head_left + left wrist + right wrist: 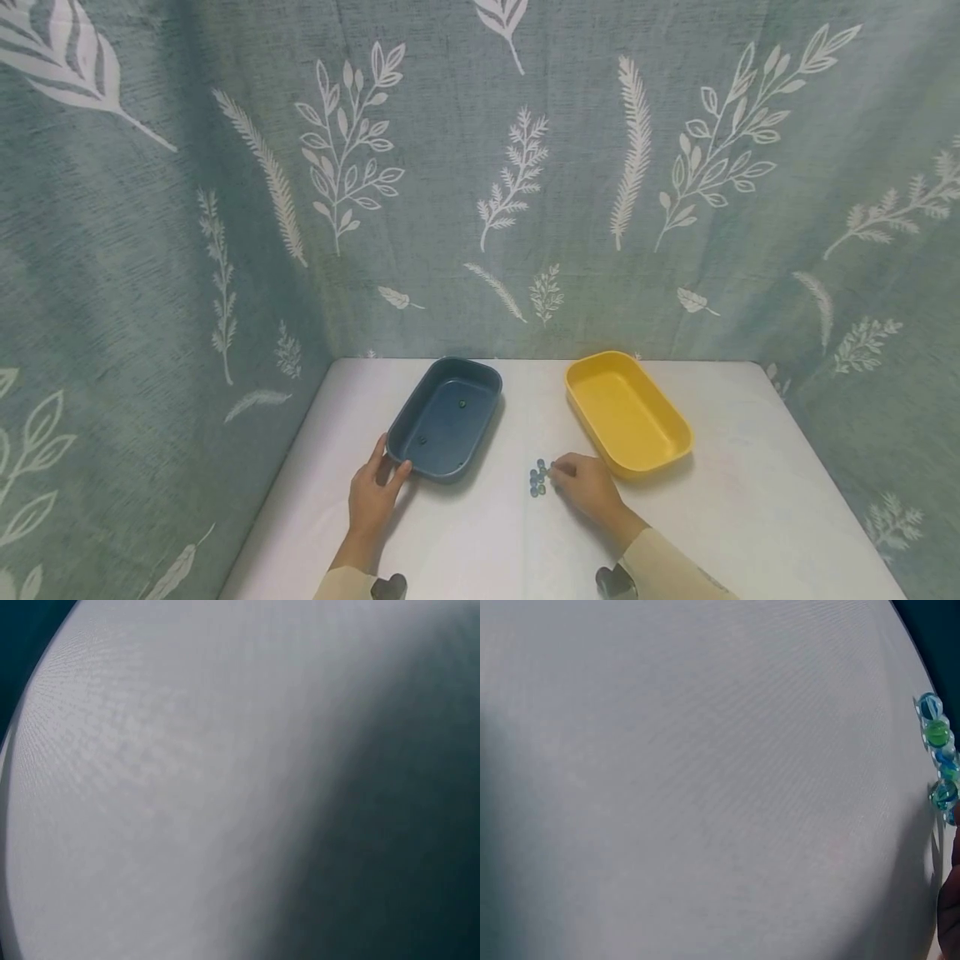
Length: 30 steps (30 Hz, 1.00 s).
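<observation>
Cluster of small blue-green marbles (537, 479) lies on the white desk (480, 542), between the dark blue tray (446, 418) and the yellow tray (626, 414). Right hand (588, 486) is at the cluster's right edge, fingers curled, tips touching or pinching a marble; which, I cannot tell. Left hand (373, 493) rests with relaxed fingers against the blue tray's near corner, well apart from the marbles. Two marbles already sit in the blue tray. Right hand is clearly nearer.
</observation>
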Available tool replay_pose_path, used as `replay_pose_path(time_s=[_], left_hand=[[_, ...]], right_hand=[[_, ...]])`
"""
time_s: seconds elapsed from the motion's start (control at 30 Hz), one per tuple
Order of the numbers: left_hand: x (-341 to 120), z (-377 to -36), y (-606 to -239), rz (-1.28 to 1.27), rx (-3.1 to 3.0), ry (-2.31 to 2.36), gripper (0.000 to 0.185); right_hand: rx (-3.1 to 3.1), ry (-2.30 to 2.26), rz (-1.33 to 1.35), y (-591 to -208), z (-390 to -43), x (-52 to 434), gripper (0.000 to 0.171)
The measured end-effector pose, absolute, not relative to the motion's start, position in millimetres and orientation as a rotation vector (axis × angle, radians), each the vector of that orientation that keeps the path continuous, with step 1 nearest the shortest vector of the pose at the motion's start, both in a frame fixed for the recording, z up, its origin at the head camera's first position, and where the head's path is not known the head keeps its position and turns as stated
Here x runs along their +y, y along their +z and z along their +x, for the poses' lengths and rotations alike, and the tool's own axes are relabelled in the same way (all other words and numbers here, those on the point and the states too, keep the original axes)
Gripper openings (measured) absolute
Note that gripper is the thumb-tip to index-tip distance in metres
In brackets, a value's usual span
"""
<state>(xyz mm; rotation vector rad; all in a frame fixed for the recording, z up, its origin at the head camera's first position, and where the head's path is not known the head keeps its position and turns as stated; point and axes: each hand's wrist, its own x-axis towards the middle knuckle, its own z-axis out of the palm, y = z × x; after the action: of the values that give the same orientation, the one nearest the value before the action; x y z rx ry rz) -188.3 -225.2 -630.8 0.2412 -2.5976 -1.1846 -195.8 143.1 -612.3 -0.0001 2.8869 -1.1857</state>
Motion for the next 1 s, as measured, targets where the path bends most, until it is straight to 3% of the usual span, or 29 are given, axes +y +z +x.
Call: replay_pose_path(time_s=[1.0], left_hand=[[-223,-189,-629,0.312,-2.631,-1.13,0.076]], right_hand=[[2.844,-1.441,-0.366,-583,-209,99,0.019]])
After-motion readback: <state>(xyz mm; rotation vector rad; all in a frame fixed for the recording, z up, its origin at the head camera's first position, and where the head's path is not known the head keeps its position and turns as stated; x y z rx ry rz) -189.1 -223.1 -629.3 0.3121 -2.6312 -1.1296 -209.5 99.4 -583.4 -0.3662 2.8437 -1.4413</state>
